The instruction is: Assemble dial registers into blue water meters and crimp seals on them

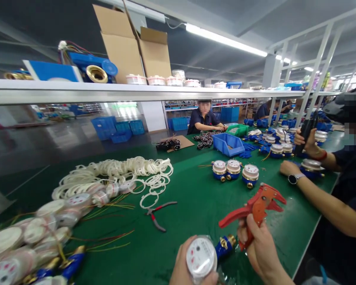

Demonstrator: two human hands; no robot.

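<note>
My left hand [179,264] is closed around a round water meter register [201,256] with a white dial and clear plastic about it. A blue pipe body [222,248] with a brass end lies just right of it; I cannot tell whether the two are joined. In my right hand [263,247] is an orange wire stripper [259,206], raised above the table, its jaws pointing right and nothing visible between them. Grey-and-red pliers [157,215] rest on the green table [184,213], ahead and to the left of the register.
White plastic rings [106,174] and wrapped registers [77,202] with loose wires crowd the left. Several assembled water meters [250,174] and a blue bin [228,144] stand ahead. A shelf [154,91] crosses above. At the right, a co-worker's arm [314,198] reaches over the table.
</note>
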